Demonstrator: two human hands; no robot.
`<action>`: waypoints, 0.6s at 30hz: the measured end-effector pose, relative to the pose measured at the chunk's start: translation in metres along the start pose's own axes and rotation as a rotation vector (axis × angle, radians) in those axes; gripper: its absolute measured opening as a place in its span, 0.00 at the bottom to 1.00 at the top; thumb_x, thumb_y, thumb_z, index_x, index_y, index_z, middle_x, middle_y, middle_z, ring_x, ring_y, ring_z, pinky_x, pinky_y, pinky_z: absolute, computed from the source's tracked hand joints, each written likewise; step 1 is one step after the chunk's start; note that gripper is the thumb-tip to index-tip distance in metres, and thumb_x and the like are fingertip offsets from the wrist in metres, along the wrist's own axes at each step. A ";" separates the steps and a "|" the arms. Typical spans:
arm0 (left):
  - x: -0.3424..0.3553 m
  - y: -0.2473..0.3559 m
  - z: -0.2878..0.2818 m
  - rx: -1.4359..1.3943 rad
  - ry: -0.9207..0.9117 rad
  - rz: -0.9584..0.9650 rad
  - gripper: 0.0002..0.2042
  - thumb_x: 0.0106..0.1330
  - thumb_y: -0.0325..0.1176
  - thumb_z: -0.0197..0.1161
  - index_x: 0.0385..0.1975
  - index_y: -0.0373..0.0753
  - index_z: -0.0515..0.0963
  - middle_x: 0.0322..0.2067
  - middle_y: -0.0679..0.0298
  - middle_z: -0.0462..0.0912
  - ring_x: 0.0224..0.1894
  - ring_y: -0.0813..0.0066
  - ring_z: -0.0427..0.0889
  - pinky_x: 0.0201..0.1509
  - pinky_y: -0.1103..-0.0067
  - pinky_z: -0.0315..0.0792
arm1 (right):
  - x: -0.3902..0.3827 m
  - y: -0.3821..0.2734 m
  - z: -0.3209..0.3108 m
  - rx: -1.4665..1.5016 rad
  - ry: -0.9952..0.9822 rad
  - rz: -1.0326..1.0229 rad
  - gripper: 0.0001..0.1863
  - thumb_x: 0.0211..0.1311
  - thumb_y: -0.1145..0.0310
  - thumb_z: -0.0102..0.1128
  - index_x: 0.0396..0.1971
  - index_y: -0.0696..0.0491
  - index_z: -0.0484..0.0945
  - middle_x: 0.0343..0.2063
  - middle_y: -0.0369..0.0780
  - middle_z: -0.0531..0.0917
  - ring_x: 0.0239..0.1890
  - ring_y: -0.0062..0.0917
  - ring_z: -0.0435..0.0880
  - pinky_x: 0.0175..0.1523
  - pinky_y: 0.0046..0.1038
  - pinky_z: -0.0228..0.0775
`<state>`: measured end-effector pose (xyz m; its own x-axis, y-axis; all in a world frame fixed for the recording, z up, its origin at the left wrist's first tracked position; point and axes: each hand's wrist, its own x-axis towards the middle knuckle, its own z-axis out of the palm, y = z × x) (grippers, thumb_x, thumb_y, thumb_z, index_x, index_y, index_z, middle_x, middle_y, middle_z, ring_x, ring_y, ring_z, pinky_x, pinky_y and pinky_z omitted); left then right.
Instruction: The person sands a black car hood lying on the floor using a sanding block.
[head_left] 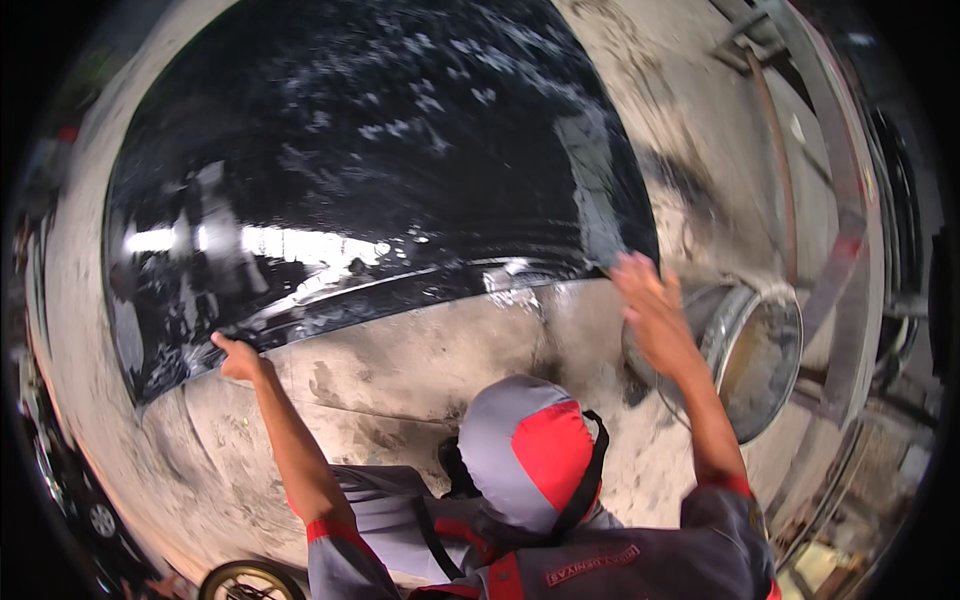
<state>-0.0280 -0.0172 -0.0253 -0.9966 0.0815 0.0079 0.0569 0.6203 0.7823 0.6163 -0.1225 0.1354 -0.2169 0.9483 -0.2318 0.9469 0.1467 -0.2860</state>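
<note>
Left hand (242,362) grips near edge of black panel (400,130), thumb on top. Right hand (655,312) has fingers extended at near right corner; can't tell if it holds anything. Panel is ahead of both, over floor (390,375), near edge running left-right.

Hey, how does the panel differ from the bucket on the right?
The panel is black; the bucket is greyish. The panel is a broad sheet; the bucket is round and open-mouthed. The panel is much larger than the bucket. Both are near the right hand.
</note>
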 end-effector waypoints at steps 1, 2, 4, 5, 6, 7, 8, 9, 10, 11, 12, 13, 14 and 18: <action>0.000 0.003 -0.001 -0.007 0.003 0.005 0.41 0.64 0.60 0.64 0.31 0.10 0.77 0.32 0.38 0.84 0.34 0.49 0.84 0.43 0.58 0.75 | -0.025 0.000 -0.028 0.088 0.118 0.030 0.27 0.78 0.57 0.36 0.71 0.54 0.64 0.73 0.45 0.61 0.77 0.39 0.54 0.78 0.48 0.35; 0.003 0.013 -0.009 -0.077 0.033 0.048 0.40 0.64 0.59 0.64 0.31 0.11 0.78 0.32 0.36 0.84 0.34 0.48 0.83 0.44 0.58 0.74 | -0.054 0.010 -0.044 0.070 0.336 0.119 0.29 0.79 0.54 0.33 0.69 0.58 0.64 0.72 0.48 0.63 0.76 0.41 0.56 0.77 0.44 0.39; -0.008 0.011 -0.002 -0.118 0.004 0.048 0.41 0.66 0.61 0.61 0.32 0.11 0.77 0.32 0.35 0.83 0.35 0.46 0.83 0.45 0.58 0.74 | -0.112 0.029 -0.064 0.000 0.685 0.323 0.31 0.80 0.53 0.32 0.68 0.61 0.66 0.69 0.51 0.67 0.74 0.42 0.61 0.77 0.38 0.45; -0.011 0.013 -0.001 -0.113 0.013 0.023 0.41 0.68 0.61 0.58 0.32 0.11 0.77 0.32 0.34 0.83 0.36 0.44 0.83 0.46 0.57 0.73 | -0.130 0.043 -0.057 0.018 0.785 0.419 0.30 0.81 0.54 0.34 0.67 0.61 0.66 0.69 0.51 0.68 0.73 0.41 0.62 0.76 0.37 0.47; -0.014 0.012 -0.001 -0.103 0.022 -0.003 0.41 0.70 0.61 0.55 0.33 0.11 0.76 0.33 0.32 0.82 0.37 0.42 0.83 0.47 0.56 0.73 | -0.145 0.061 -0.041 0.039 0.878 0.518 0.29 0.81 0.55 0.35 0.67 0.61 0.66 0.68 0.51 0.69 0.72 0.41 0.64 0.75 0.36 0.49; -0.013 0.013 -0.004 -0.118 0.036 -0.002 0.41 0.73 0.60 0.49 0.34 0.10 0.75 0.35 0.30 0.81 0.39 0.38 0.82 0.48 0.55 0.72 | -0.155 0.082 -0.019 0.049 0.859 0.585 0.28 0.81 0.56 0.35 0.67 0.62 0.66 0.67 0.52 0.69 0.71 0.41 0.65 0.75 0.36 0.50; -0.004 0.009 -0.009 -0.159 0.051 0.013 0.41 0.75 0.59 0.46 0.34 0.09 0.74 0.36 0.29 0.81 0.40 0.36 0.81 0.49 0.54 0.71 | -0.163 0.106 0.011 0.069 0.829 0.655 0.28 0.81 0.57 0.36 0.68 0.62 0.65 0.67 0.53 0.69 0.71 0.41 0.65 0.74 0.35 0.51; 0.004 0.008 -0.014 -0.134 0.078 0.027 0.41 0.75 0.59 0.45 0.34 0.09 0.74 0.36 0.29 0.81 0.40 0.36 0.81 0.49 0.54 0.71 | -0.165 0.136 0.046 0.100 0.770 0.683 0.25 0.80 0.59 0.38 0.64 0.62 0.69 0.63 0.51 0.74 0.66 0.41 0.71 0.70 0.37 0.58; 0.010 0.006 -0.019 -0.105 0.099 0.038 0.42 0.75 0.58 0.45 0.34 0.09 0.74 0.36 0.28 0.81 0.40 0.35 0.81 0.49 0.54 0.71 | -0.168 0.165 0.081 0.124 0.710 0.710 0.23 0.80 0.60 0.40 0.61 0.62 0.72 0.59 0.49 0.78 0.62 0.42 0.77 0.66 0.39 0.65; 0.005 0.004 -0.011 -0.098 0.035 0.014 0.42 0.75 0.58 0.45 0.34 0.08 0.73 0.36 0.27 0.80 0.40 0.34 0.81 0.49 0.54 0.71 | -0.171 0.194 0.110 0.131 0.625 0.765 0.23 0.79 0.60 0.40 0.60 0.62 0.72 0.58 0.49 0.78 0.61 0.42 0.77 0.66 0.39 0.66; 0.002 0.004 -0.003 -0.064 0.043 0.029 0.42 0.75 0.58 0.45 0.34 0.08 0.73 0.37 0.27 0.80 0.40 0.34 0.81 0.49 0.53 0.71 | -0.169 0.212 0.137 0.149 0.519 0.810 0.23 0.79 0.60 0.40 0.60 0.62 0.72 0.58 0.49 0.79 0.61 0.42 0.77 0.65 0.39 0.66; -0.001 0.001 0.005 -0.034 0.043 0.040 0.42 0.75 0.59 0.45 0.34 0.08 0.73 0.37 0.27 0.80 0.40 0.34 0.81 0.49 0.53 0.71 | -0.164 0.225 0.161 0.169 0.406 0.884 0.23 0.79 0.60 0.40 0.60 0.62 0.72 0.57 0.49 0.79 0.60 0.42 0.77 0.65 0.39 0.66; -0.001 0.000 0.009 -0.008 0.044 0.053 0.42 0.75 0.59 0.45 0.34 0.08 0.73 0.37 0.26 0.80 0.40 0.34 0.81 0.49 0.53 0.71 | -0.154 0.228 0.180 0.189 0.330 0.916 0.23 0.79 0.60 0.41 0.60 0.61 0.73 0.57 0.49 0.79 0.60 0.42 0.77 0.64 0.39 0.66; 0.010 -0.007 -0.006 0.026 -0.067 -0.003 0.42 0.72 0.60 0.50 0.42 0.09 0.72 0.43 0.27 0.80 0.49 0.35 0.81 0.57 0.55 0.70 | -0.119 0.223 0.240 0.226 0.120 0.985 0.22 0.77 0.61 0.42 0.58 0.61 0.73 0.55 0.48 0.79 0.58 0.41 0.77 0.63 0.39 0.67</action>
<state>-0.0385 -0.0256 -0.0269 -0.9907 0.1308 -0.0370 0.0560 0.6404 0.7660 0.7959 -0.2705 -0.1238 0.6720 0.6427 -0.3679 0.6223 -0.7594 -0.1898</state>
